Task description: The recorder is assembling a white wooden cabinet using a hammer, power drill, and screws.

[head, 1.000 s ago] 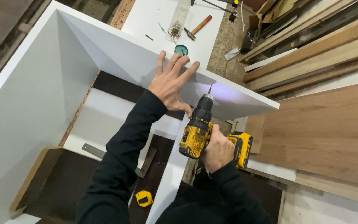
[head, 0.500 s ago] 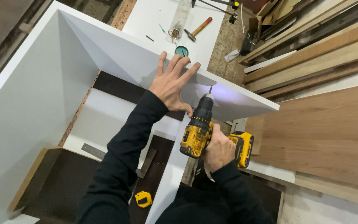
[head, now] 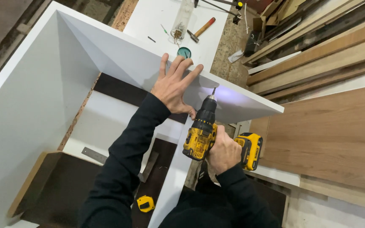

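Note:
My left hand (head: 175, 86) lies flat with fingers spread on the upright white cabinet panel (head: 119, 55), pressing against it near the corner. My right hand (head: 224, 153) grips the handle of a yellow and black cordless drill (head: 201, 131). The drill's bit touches the white panel (head: 237, 103) just right of my left hand, and its work light makes a pale patch there. The panels form an open white box, with the left side panel (head: 17, 105) standing tall.
A hammer (head: 201, 29), a clear tube of screws (head: 180, 23) and a teal lid (head: 184, 52) lie on the white board beyond. Wooden planks (head: 317, 46) stack at right, a large brown board (head: 334, 135) below them. A yellow tape measure (head: 145, 204) and metal ruler (head: 94, 155) lie low.

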